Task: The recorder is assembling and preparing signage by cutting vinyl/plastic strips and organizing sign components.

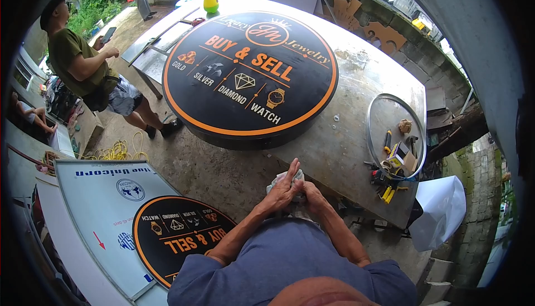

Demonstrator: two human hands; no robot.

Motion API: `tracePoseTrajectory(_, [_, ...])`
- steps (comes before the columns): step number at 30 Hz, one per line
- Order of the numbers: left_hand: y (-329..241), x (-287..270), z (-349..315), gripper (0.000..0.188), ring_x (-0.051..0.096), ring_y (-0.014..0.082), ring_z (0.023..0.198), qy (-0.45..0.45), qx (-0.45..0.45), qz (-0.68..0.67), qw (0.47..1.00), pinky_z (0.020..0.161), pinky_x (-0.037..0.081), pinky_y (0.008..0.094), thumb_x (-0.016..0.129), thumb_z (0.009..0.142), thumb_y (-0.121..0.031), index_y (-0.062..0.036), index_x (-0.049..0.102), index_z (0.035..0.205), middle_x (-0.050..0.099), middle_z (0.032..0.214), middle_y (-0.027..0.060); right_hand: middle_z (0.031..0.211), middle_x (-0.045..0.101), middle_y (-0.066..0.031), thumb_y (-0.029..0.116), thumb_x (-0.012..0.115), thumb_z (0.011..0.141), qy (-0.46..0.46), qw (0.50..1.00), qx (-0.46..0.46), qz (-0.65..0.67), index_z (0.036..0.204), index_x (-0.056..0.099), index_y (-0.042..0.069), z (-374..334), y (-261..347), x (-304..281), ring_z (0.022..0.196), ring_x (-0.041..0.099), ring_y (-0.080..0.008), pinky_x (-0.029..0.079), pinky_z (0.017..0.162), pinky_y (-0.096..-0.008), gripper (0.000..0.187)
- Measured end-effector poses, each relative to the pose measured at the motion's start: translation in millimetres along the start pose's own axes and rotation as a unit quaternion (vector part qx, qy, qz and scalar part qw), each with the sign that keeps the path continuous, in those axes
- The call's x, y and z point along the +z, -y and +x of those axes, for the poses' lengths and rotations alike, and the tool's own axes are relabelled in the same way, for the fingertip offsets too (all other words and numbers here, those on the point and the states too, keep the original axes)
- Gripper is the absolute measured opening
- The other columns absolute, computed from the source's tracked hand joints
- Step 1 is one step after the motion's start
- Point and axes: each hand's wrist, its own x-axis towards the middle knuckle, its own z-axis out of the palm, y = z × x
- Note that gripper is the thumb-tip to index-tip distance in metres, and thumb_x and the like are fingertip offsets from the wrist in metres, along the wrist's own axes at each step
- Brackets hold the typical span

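My left hand and my right hand meet in front of my chest, both closed around a crumpled pale cloth. The left hand's fingers lie over the top of the cloth; the right grips it from the side. Just beyond my hands stands a big round black sign with an orange rim, lying flat on a grey worktable. A second, smaller round black sign lies to my lower left on a white panel.
A metal hoop on the table's right end rings several small tools and tape. A white sheet hangs off the right corner. A person in a green shirt stands at left holding a phone. Yellow cord lies on the floor.
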Motion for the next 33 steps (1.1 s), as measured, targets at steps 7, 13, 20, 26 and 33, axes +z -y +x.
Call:
tracePoseTrajectory(7, [-12.9,13.3,0.1,0.077,0.031,0.0407,0.137,0.050,-0.082,0.132,0.987,0.111,0.027,0.0405,0.032,0.097,-0.059,-0.0094,0.010,0.151,0.022,0.152,0.0264,0.097,0.064,-0.0084,0.034,0.049,0.097,-0.029,0.998,-0.049,0.011,0.109,0.060,-0.003,-13.3,-15.1,-15.3,0.086,0.062,-0.0157,0.052,0.075,-0.0301,0.040])
tracePoseTrajectory(13, [-2.8,19.6,14.2,0.077,0.032,0.0388,0.137,0.014,-0.119,0.138,0.983,0.111,0.029,0.0389,0.034,0.096,-0.060,-0.0084,0.016,0.151,0.019,0.153,0.0249,0.096,0.063,-0.0049,0.028,0.048,0.097,-0.078,0.995,-0.056,-0.040,0.106,0.060,0.000,-35.5,20.2,-35.2,0.086,0.059,-0.0124,0.048,0.079,-0.0272,0.032])
tracePoseTrajectory(20, [-17.0,50.6,44.1,0.077,0.048,0.0302,0.125,0.051,-0.139,-0.113,0.982,0.099,0.042,0.0355,0.044,0.094,-0.058,-0.0072,0.024,0.149,0.044,0.139,0.0183,0.118,0.058,-0.0118,0.027,0.053,0.092,-0.142,0.942,-0.220,-0.210,0.120,0.057,-0.002,-62.7,68.4,-78.4,0.113,0.050,-0.0205,0.039,0.097,-0.0314,0.040])
tracePoseTrajectory(26, [-10.7,88.4,77.6,0.060,0.058,0.0135,0.101,0.037,-0.142,-0.258,0.955,0.079,0.050,0.0279,0.063,0.092,-0.036,-0.0071,0.041,0.139,0.058,0.115,0.0055,0.130,0.052,-0.0107,0.020,0.055,0.090,-0.148,0.829,-0.374,-0.388,0.114,0.064,0.000,-94.4,108.6,-77.9,0.122,0.041,-0.0216,0.031,0.105,-0.0352,0.033])
tracePoseTrajectory(33, [-15.7,109.6,98.4,0.034,0.059,0.0059,0.084,-0.010,-0.147,-0.214,0.966,0.073,0.048,0.0223,0.068,0.089,-0.021,-0.0028,0.063,0.118,0.066,0.094,-0.0001,0.131,0.051,-0.0086,0.015,0.058,0.089,-0.120,0.899,-0.355,-0.227,0.102,0.068,-0.004,-104.1,118.2,-117.7,0.116,0.048,-0.0179,0.038,0.100,-0.0321,0.025])
